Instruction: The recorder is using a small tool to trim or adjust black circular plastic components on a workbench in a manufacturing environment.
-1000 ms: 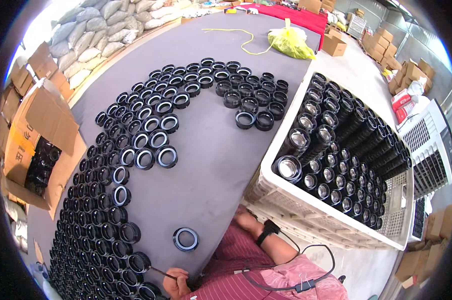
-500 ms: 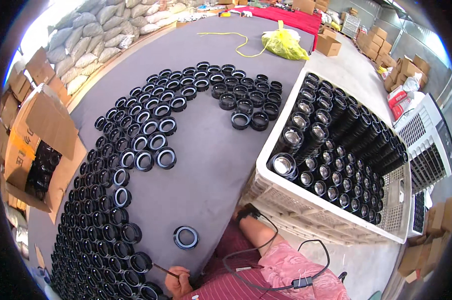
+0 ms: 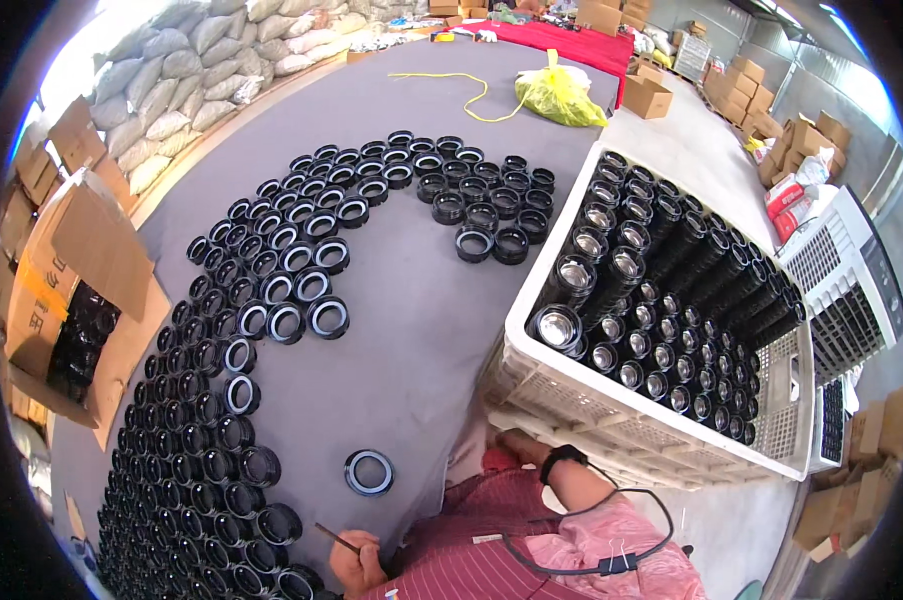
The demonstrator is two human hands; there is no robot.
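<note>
My left hand (image 3: 360,566) is closed in a pinch on a thin dark stick (image 3: 336,538) near the lower edge. The stick's tip points toward the nearest black rings (image 3: 278,523), apart from them. A single black ring with a pale inner rim (image 3: 370,472) lies alone on the grey tabletop (image 3: 412,360), just beyond that hand. My right hand (image 3: 517,446) is low beside the table's right edge, near the white crate; its fingers are hidden. A black band (image 3: 564,459) with a cable circles the right wrist.
Rows of black rings (image 3: 312,215) curve across the table's left and far side. The white plastic crate (image 3: 662,425) at right holds many black cylinders with shiny ends. An open cardboard box (image 3: 122,260) stands at left; a yellow bag (image 3: 560,92) lies at the far end.
My right forearm has swung to the right, and more of the hand shows. The stick's tip has come away from the nearest ring. The view has shifted slightly.
</note>
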